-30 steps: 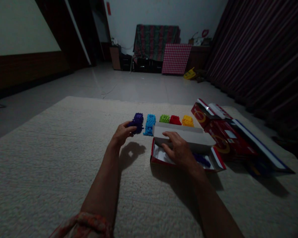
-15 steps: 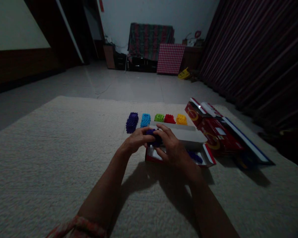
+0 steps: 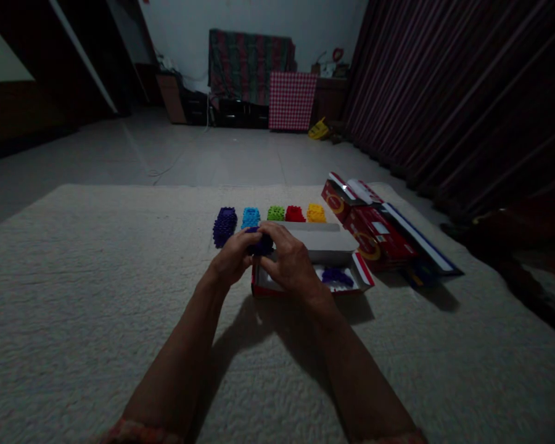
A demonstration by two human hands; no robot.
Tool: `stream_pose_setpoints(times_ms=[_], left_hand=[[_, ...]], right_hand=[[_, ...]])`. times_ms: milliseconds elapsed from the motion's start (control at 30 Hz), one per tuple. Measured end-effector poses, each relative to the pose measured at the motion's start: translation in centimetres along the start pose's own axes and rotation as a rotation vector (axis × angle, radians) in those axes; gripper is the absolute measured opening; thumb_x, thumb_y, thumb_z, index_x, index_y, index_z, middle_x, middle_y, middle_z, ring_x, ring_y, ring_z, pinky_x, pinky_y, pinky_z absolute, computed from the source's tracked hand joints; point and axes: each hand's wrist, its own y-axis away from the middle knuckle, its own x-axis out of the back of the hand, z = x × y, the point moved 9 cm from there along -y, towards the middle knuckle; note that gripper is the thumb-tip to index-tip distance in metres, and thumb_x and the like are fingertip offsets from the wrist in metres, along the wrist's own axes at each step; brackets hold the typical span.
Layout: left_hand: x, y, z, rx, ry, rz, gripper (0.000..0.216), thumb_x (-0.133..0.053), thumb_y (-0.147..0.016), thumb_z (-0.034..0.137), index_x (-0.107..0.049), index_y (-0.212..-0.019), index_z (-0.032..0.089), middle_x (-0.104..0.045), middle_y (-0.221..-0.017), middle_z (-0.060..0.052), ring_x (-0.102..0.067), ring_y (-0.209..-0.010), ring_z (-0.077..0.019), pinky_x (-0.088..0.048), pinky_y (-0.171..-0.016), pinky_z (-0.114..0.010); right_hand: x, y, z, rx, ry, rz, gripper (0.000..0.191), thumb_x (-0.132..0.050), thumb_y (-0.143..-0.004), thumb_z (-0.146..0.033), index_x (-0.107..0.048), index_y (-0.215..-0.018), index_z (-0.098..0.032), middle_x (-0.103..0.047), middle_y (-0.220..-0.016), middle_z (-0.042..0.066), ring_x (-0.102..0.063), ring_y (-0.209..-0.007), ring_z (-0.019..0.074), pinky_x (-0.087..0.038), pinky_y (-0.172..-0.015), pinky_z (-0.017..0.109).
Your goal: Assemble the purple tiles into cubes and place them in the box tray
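Between my two hands is a bunch of dark purple plastic pieces [image 3: 261, 245], partly covered by my fingers. My left hand [image 3: 234, 254] grips its left side, and my right hand [image 3: 287, 254] curls round its right side. Both hands are over the left end of an open red and white cardboard box [image 3: 311, 238], its lid flap raised behind. More purple pieces [image 3: 337, 277] lie in the right part of this box. Beyond my hands stand stacks of interlocking pieces: purple [image 3: 224, 227], light blue [image 3: 251, 217], green [image 3: 275, 213], red [image 3: 295, 214] and yellow [image 3: 316, 213].
Several red boxes [image 3: 378, 233] with open flaps lie to the right, one with a blue edge. A pale quilted mat [image 3: 120, 296] covers the floor. Far back are a cloth-covered cabinet [image 3: 252, 68] and a yellow bag [image 3: 319, 129]; a dark curtain [image 3: 411, 92] hangs at right.
My view has turned right, so everything appears further left. My hands stay together on the purple pieces, held slightly further left over the box. More of the purple pieces inside the box now shows.
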Motion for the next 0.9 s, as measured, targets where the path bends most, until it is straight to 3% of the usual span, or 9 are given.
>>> stream_pose_setpoints(times_ms=[100, 200, 267, 400, 633, 900], left_hand=[[-1.0, 0.3, -0.4, 0.087, 0.168, -0.003, 0.02, -0.064, -0.09, 0.032, -0.068, -0.083, 0.014, -0.067, -0.071, -0.003, -0.061, -0.059, -0.011, -0.047, -0.051, -0.018], [-2.3, 0.5, -1.0, 0.168, 0.291, -0.022, 0.038, -0.051, -0.1, 0.044, -0.069, -0.086, 0.014, -0.07, -0.074, -0.007, -0.068, -0.069, -0.0164, -0.056, -0.065, -0.025], [-2.7, 0.6, -1.4, 0.208, 0.359, -0.001, 0.044, -0.044, -0.103, 0.046, -0.069, -0.086, 0.014, -0.071, -0.076, -0.008, -0.07, -0.074, -0.0177, -0.059, -0.072, -0.028], [-2.4, 0.6, -2.1, 0.241, 0.462, 0.109, 0.05, -0.035, -0.107, 0.041, -0.065, -0.078, 0.014, -0.07, -0.071, -0.005, -0.066, -0.064, -0.012, -0.057, -0.069, -0.023], [-1.8, -0.4, -3.5, 0.267, 0.466, 0.079, 0.041, -0.048, -0.103, 0.042, -0.067, -0.08, 0.015, -0.07, -0.073, -0.007, -0.071, -0.076, -0.0174, -0.059, -0.074, -0.028], [-2.2, -0.2, -3.0, 0.226, 0.477, 0.058, 0.031, -0.063, -0.095, 0.041, -0.067, -0.08, 0.015, -0.071, -0.077, -0.006, -0.071, -0.082, -0.0177, -0.059, -0.077, -0.028]], right_hand=[[0.1, -0.1, 0.3, -0.013, -0.017, 0.035, 0.046, -0.062, -0.076, -0.005, -0.056, -0.12, -0.021, -0.064, -0.132, 0.012, -0.058, -0.129, 0.0248, -0.048, -0.11, 0.045], [0.2, 0.0, 0.6, -0.036, -0.02, 0.048, 0.048, -0.061, -0.075, -0.005, -0.057, -0.118, -0.023, -0.064, -0.133, 0.011, -0.058, -0.13, 0.0244, -0.047, -0.111, 0.046], [0.2, 0.1, 0.9, -0.054, -0.018, 0.044, 0.047, -0.061, -0.075, -0.006, -0.057, -0.117, -0.024, -0.065, -0.133, 0.01, -0.059, -0.128, 0.0248, -0.047, -0.11, 0.047], [-0.1, 0.1, 1.1, -0.064, -0.016, 0.005, 0.045, -0.063, -0.076, -0.008, -0.058, -0.117, -0.023, -0.066, -0.129, 0.01, -0.061, -0.124, 0.0257, -0.048, -0.108, 0.046], [-0.3, 0.2, 1.0, -0.04, 0.061, -0.138, 0.051, -0.073, -0.078, -0.019, -0.058, -0.126, -0.022, -0.057, -0.143, 0.015, -0.05, -0.137, 0.0299, -0.045, -0.111, 0.054], [0.6, -0.8, -0.3, 0.018, 0.113, -0.168, 0.033, -0.071, -0.079, -0.01, -0.063, -0.109, -0.019, -0.066, -0.129, 0.014, -0.06, -0.123, 0.0277, -0.049, -0.105, 0.049]])
